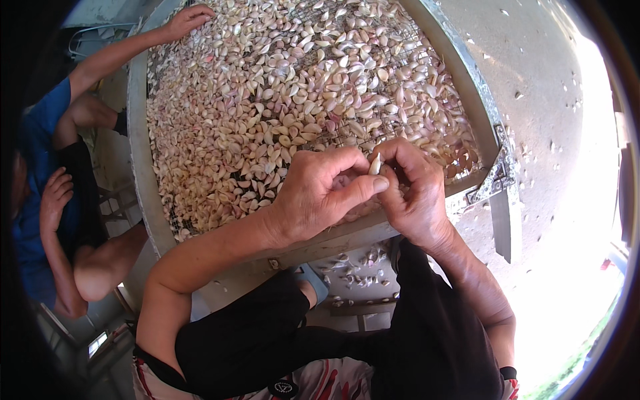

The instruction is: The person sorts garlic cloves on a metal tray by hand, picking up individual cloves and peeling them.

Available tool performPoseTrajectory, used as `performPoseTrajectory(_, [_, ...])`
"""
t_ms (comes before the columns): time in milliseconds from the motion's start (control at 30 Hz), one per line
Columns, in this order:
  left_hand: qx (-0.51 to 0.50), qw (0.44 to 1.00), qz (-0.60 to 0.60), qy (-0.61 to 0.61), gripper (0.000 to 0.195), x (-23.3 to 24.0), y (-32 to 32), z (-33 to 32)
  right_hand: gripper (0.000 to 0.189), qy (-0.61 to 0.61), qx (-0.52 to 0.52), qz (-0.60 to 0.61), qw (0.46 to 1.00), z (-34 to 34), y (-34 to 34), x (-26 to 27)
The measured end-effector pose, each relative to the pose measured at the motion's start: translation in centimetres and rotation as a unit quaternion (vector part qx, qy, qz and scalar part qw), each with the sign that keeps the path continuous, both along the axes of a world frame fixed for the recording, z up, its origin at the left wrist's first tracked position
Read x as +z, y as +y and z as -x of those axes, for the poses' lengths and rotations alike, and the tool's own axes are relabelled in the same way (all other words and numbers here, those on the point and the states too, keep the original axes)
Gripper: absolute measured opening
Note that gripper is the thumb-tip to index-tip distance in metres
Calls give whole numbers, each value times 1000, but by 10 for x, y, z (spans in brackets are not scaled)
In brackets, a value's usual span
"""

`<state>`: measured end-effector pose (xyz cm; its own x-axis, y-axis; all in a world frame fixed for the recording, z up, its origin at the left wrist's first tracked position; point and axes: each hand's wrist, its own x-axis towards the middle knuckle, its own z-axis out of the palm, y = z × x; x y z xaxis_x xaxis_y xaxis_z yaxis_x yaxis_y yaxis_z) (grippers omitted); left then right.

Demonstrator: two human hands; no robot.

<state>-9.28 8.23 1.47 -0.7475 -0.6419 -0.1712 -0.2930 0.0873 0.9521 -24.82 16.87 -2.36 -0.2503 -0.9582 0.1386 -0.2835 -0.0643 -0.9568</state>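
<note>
Between my two hands, above the near edge of a framed wire-mesh tray, is a single pale garlic clove [375, 165] with its pointed tip up. My left hand [317, 192] pinches it from the left with thumb and forefinger. From the other side my right hand [419, 195] grips it with curled fingers and thumb. Loose garlic cloves [280, 100], whitish to pink, cover most of the mesh beneath. The cloves directly under my palms are partly hidden.
The tray's frame [467, 80] has a metal corner bracket [495, 175] and a leg [505, 225] at the right. A co-worker in a blue shirt [37, 200] sits at the left, one hand [190, 21] on the far cloves. Scattered bits [357, 277] lie on the floor.
</note>
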Motion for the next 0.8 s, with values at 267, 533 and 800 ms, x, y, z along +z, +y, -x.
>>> performPoseTrajectory(267, [131,909,-381,110,23,-1,-3,2,16,-443,15,-142,885,10,0,3])
performPoseTrajectory(533, [2,994,-113,5,10,0,-3,-5,17,-422,79,-137,892,14,1,0])
performPoseTrajectory(800, [-41,946,320,23,3,3,-6,-5,9,-454,92,-144,874,17,0,1])
